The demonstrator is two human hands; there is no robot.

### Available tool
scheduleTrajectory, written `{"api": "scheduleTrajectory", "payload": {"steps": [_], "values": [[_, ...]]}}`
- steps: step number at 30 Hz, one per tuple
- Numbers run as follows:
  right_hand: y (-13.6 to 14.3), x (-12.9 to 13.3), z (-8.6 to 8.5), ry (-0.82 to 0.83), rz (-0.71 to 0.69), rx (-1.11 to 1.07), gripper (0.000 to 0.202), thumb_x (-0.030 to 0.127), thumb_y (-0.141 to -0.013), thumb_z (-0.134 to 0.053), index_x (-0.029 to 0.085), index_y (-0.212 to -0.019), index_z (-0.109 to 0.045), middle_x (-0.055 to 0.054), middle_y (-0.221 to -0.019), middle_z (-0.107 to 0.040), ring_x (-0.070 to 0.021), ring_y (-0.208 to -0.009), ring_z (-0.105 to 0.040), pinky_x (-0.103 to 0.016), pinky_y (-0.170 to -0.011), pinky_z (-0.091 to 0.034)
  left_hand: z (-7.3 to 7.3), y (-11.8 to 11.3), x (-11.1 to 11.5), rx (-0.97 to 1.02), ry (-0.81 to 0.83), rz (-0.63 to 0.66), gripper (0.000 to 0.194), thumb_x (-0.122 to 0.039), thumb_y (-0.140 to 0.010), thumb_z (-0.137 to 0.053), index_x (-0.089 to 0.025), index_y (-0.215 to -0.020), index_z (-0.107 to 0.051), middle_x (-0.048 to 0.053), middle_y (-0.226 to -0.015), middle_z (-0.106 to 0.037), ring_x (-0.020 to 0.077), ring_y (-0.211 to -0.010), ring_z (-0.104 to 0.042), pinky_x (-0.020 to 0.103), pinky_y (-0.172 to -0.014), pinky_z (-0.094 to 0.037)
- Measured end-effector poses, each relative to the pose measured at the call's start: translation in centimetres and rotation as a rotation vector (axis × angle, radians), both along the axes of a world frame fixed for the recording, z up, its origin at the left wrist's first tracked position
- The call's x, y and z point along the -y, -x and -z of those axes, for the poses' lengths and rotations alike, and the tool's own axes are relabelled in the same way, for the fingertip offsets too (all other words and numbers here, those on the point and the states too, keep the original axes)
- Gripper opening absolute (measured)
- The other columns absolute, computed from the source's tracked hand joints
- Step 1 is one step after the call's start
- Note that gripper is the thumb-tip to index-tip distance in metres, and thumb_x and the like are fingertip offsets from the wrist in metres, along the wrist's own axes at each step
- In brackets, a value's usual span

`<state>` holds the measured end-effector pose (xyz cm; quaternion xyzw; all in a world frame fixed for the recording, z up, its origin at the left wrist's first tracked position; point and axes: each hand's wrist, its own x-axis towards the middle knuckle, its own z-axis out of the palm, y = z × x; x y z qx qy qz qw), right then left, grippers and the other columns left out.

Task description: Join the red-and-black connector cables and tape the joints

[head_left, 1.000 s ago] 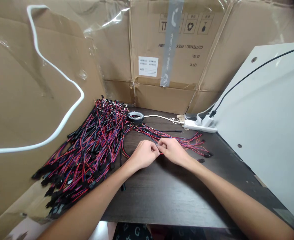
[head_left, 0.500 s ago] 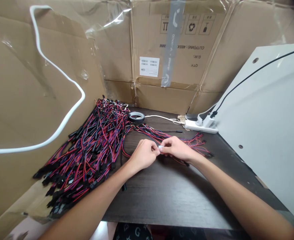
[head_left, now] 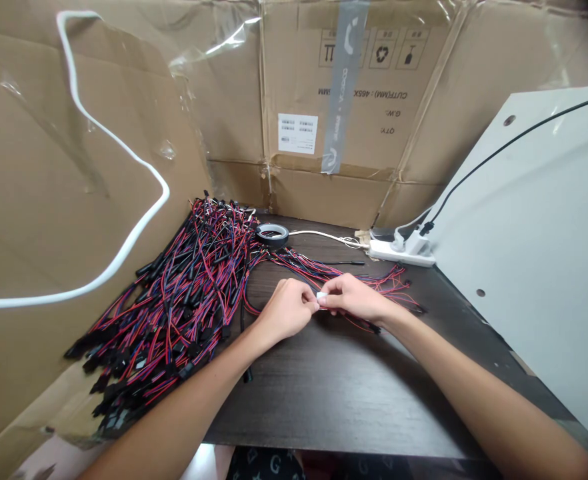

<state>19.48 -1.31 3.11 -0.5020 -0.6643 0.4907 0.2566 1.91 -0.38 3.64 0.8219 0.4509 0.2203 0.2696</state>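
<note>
My left hand [head_left: 288,307] and my right hand [head_left: 353,297] meet over the middle of the dark table, fingertips nearly touching. Between the right thumb and fingers is a small white piece [head_left: 321,296], too small to make out its kind. The left fingers are pinched on the red and dark wires of a cable that runs in from the left and passes under both hands. Just behind the hands lies a loose bundle of red and blue wires [head_left: 389,283].
A large heap of wire harnesses [head_left: 194,287] covers the table's left side. Behind it sit a roll of black tape [head_left: 273,235] and a white power strip [head_left: 401,253] with plugs. Cardboard [head_left: 294,193] walls the back and left; a white panel [head_left: 534,233] stands at right.
Both hands keep almost the same place and grip. The white piece between the right fingers shows slightly differently; the view has shifted a little.
</note>
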Motion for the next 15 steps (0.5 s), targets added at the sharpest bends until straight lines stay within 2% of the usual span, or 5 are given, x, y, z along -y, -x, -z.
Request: {"api": "scheduleTrajectory", "payload": {"steps": [15], "values": [[0.09,0.08,-0.14,0.022,0.005,-0.022,0.015,0.027,-0.072,-0.062,0.013,-0.068,-0.061,0.001,-0.061,-0.056,-0.0097,-0.056,-0.05,-0.022,-0.054,-0.037,0.54,0.16,-0.18,-0.023,-0.003,-0.008,0.016,-0.021,-0.073,-0.057,-0.015,-0.071,-0.072,0.004,-0.066,-0.069,0.0149,-0.062,-0.058,0.026,-0.059,-0.037]]}}
